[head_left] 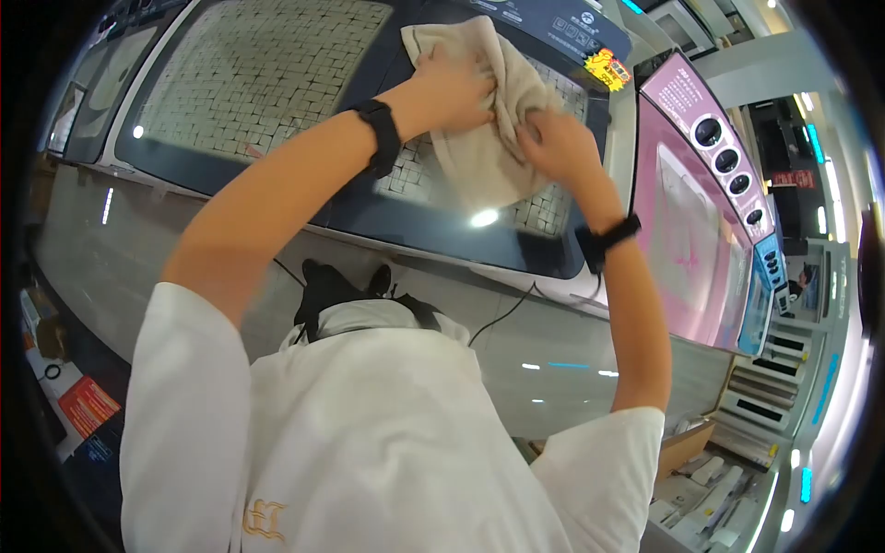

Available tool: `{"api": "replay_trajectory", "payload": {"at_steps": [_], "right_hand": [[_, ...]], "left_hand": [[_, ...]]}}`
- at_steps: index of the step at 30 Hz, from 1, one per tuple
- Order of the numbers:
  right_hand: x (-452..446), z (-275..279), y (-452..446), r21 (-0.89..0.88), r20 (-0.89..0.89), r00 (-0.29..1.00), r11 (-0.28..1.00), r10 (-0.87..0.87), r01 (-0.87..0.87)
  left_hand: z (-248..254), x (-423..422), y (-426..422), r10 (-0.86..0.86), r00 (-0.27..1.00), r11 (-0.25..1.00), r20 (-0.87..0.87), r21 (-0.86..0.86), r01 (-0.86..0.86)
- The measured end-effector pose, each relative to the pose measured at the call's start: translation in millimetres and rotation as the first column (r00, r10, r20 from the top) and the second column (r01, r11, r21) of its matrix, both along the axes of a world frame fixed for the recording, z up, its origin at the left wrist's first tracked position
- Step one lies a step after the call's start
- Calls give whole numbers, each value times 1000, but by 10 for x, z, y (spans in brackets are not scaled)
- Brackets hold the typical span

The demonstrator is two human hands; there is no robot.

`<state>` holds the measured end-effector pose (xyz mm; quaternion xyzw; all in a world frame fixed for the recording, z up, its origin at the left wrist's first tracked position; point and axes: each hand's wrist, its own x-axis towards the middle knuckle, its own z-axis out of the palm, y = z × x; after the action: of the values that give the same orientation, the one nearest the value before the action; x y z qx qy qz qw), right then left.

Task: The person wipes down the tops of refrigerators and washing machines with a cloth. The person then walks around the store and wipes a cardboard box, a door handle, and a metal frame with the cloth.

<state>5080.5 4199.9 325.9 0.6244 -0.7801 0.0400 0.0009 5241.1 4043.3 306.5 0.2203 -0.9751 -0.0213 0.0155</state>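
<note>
A beige cloth (470,170) lies bunched and folded over the dark-framed top of a washing machine (387,217), which has a patterned see-through lid. My left hand (454,90) is on the upper part of the cloth, its fingers curled into the fabric and partly hidden by the folds. At the cloth's right side, my right hand (560,147) grips a fold between thumb and fingers. Both hands are slightly blurred. Each wrist wears a black band.
To the right stands a pink machine (687,230) with round dials, and a blue one (761,286) beyond it. A yellow-red price sticker (607,70) sits on the control panel. A black cable (502,318) runs over the floor by my feet. Boxed goods lie at lower right.
</note>
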Motion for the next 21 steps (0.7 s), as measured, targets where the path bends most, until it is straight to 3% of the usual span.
{"api": "replay_trajectory", "payload": {"at_steps": [4,7,10,12,15,16,18,21], "right_hand": [[213,201,554,64,146,989,997,37,-46],[32,141,765,-38,148,989,999,-10,16],[-306,183,504,184,-29,980,963,-195,197],[-632,-81,281,-19,-15,988,987,-157,156],[-807,-167,-138,-148,26,987,976,-158,160],[-775,-150,-206,-85,62,991,989,-119,124],[-391,41,-287,61,148,988,997,-55,46],[172,95,-91,199,68,996,978,57,-69]], "left_hand": [[-47,354,-57,-150,988,988,-33,12,151],[-78,283,-141,-218,976,976,-20,-28,217],[-127,-105,-317,-209,977,977,51,-40,211],[-58,-384,-361,-110,990,993,84,45,107],[3,-538,-231,69,998,996,4,50,-70],[-19,-510,-167,103,992,995,-75,0,-103],[-59,-374,-185,-11,1000,999,-8,34,12],[89,129,44,-52,997,992,55,119,45]]}}
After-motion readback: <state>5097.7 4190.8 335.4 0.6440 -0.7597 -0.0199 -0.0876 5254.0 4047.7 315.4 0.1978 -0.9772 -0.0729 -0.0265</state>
